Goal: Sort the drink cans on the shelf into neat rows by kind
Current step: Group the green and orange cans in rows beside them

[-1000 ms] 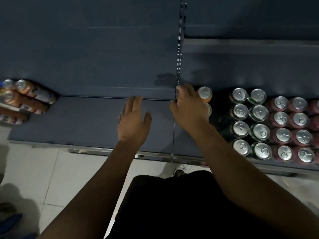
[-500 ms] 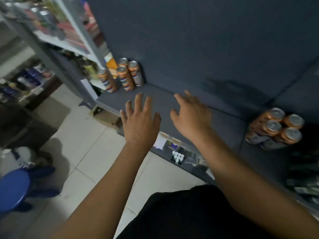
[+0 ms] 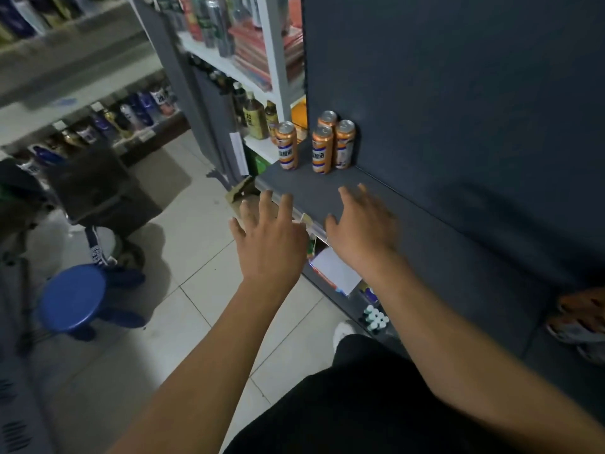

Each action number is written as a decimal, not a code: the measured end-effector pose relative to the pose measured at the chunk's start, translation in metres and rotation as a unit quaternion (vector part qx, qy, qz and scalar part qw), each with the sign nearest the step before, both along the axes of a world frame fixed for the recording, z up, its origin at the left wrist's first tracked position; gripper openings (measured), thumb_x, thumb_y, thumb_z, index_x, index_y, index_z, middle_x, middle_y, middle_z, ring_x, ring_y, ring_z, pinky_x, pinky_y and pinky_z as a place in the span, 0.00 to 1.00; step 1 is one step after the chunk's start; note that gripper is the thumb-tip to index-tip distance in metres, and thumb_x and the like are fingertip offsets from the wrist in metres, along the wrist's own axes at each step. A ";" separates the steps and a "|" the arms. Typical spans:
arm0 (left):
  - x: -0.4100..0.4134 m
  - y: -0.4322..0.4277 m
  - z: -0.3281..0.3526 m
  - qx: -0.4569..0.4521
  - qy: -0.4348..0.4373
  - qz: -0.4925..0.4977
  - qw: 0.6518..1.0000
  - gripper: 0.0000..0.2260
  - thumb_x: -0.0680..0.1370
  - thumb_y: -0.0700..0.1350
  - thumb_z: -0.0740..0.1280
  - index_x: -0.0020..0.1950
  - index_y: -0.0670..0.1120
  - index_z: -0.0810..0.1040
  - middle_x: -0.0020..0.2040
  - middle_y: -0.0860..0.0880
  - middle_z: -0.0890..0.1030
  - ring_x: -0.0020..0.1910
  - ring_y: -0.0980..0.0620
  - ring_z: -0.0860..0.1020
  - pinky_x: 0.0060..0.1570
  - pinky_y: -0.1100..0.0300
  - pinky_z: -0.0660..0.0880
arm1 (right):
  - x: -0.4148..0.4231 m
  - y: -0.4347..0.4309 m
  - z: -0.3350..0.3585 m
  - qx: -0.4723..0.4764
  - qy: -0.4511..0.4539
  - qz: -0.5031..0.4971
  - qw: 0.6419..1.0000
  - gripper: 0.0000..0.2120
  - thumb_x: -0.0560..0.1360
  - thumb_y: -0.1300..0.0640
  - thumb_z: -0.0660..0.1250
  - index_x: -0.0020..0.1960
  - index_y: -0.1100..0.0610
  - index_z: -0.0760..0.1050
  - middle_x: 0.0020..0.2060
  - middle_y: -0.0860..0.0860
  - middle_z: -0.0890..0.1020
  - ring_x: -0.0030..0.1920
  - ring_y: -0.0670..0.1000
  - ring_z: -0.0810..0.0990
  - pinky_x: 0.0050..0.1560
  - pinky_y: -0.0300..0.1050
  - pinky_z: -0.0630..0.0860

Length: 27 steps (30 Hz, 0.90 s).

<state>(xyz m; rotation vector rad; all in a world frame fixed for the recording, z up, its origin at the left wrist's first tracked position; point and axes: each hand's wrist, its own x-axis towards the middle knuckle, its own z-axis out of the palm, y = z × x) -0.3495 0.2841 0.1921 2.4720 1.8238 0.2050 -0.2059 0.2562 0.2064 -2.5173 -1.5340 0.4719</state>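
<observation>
Several tall orange-and-white drink cans (image 3: 322, 149) stand upright at the far left end of the dark grey shelf (image 3: 425, 244), one can (image 3: 286, 145) a little apart to the left. My left hand (image 3: 268, 237) hovers with fingers spread over the shelf's front edge, holding nothing. My right hand (image 3: 361, 229) is over the shelf board, fingers straight, also empty. Both hands are well short of the cans. More orange cans (image 3: 581, 317) lie blurred at the right edge.
A blue stool (image 3: 73, 299) stands on the tiled floor at the left. A neighbouring white shelf (image 3: 229, 70) with bottles and packets runs behind the cans. Price tags and a white paper (image 3: 334, 268) hang under the shelf's front edge.
My view has swung left, from the rows of cans on the right to the shelf's left end. Both empty hands have travelled left along the shelf toward the orange cans.
</observation>
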 end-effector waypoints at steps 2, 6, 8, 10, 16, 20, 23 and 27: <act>0.004 0.017 -0.003 0.001 0.013 -0.002 1.000 0.25 0.82 0.56 0.62 0.78 0.53 0.62 0.80 0.46 0.61 0.78 0.35 0.59 0.73 0.35 0.60 | 0.004 0.019 -0.004 -0.005 0.003 -0.009 1.000 0.29 0.83 0.44 0.58 0.81 0.50 0.56 0.82 0.55 0.57 0.79 0.61 0.59 0.72 0.59 0.65; 0.015 0.064 -0.007 0.002 0.036 0.002 0.999 0.26 0.82 0.58 0.61 0.78 0.53 0.61 0.80 0.45 0.61 0.78 0.35 0.59 0.72 0.36 0.61 | 0.017 0.069 -0.013 0.002 0.008 -0.003 1.000 0.29 0.82 0.45 0.59 0.80 0.51 0.58 0.80 0.55 0.61 0.76 0.61 0.64 0.70 0.59 0.66; 0.024 0.091 -0.009 -0.002 0.050 0.004 0.999 0.26 0.83 0.58 0.60 0.79 0.53 0.60 0.80 0.46 0.60 0.78 0.35 0.57 0.73 0.36 0.60 | 0.028 0.097 -0.017 0.012 0.005 -0.001 1.000 0.29 0.81 0.45 0.59 0.79 0.52 0.60 0.78 0.55 0.64 0.74 0.62 0.67 0.68 0.59 0.68; 0.036 0.118 -0.011 -0.011 0.055 0.006 0.998 0.26 0.83 0.58 0.58 0.80 0.53 0.58 0.81 0.46 0.58 0.79 0.35 0.55 0.74 0.37 0.59 | 0.044 0.123 -0.019 0.014 0.003 -0.002 1.000 0.28 0.81 0.46 0.59 0.78 0.52 0.63 0.75 0.56 0.68 0.71 0.62 0.69 0.65 0.59 0.70; 0.070 0.185 -0.021 -0.028 0.062 0.010 0.998 0.26 0.82 0.59 0.60 0.78 0.53 0.61 0.79 0.46 0.61 0.77 0.36 0.58 0.73 0.36 0.61 | 0.091 0.183 -0.031 0.022 0.001 -0.021 1.000 0.23 0.78 0.45 0.61 0.70 0.53 0.69 0.68 0.56 0.73 0.65 0.63 0.73 0.60 0.58 0.70; 0.084 0.219 -0.034 -0.035 0.073 -0.001 0.997 0.27 0.80 0.60 0.62 0.78 0.53 0.63 0.77 0.46 0.64 0.75 0.36 0.60 0.71 0.38 0.63 | 0.112 0.203 -0.041 -0.002 0.004 -0.042 0.999 0.23 0.79 0.44 0.61 0.69 0.54 0.69 0.68 0.55 0.73 0.66 0.62 0.73 0.61 0.60 0.69; 0.089 0.247 -0.045 -0.042 0.098 -0.023 0.994 0.28 0.80 0.61 0.62 0.78 0.53 0.62 0.76 0.46 0.64 0.75 0.35 0.61 0.70 0.38 0.64 | 0.121 0.217 -0.052 -0.023 -0.002 -0.052 0.998 0.25 0.80 0.43 0.59 0.72 0.53 0.66 0.69 0.56 0.72 0.68 0.63 0.71 0.63 0.61 0.68; 0.090 0.288 -0.064 -0.040 0.117 -0.065 0.990 0.28 0.79 0.62 0.63 0.75 0.51 0.65 0.75 0.46 0.66 0.72 0.35 0.64 0.67 0.39 0.66 | 0.121 0.243 -0.067 -0.052 -0.016 -0.064 0.996 0.25 0.79 0.43 0.59 0.72 0.53 0.66 0.69 0.56 0.72 0.68 0.63 0.71 0.63 0.60 0.66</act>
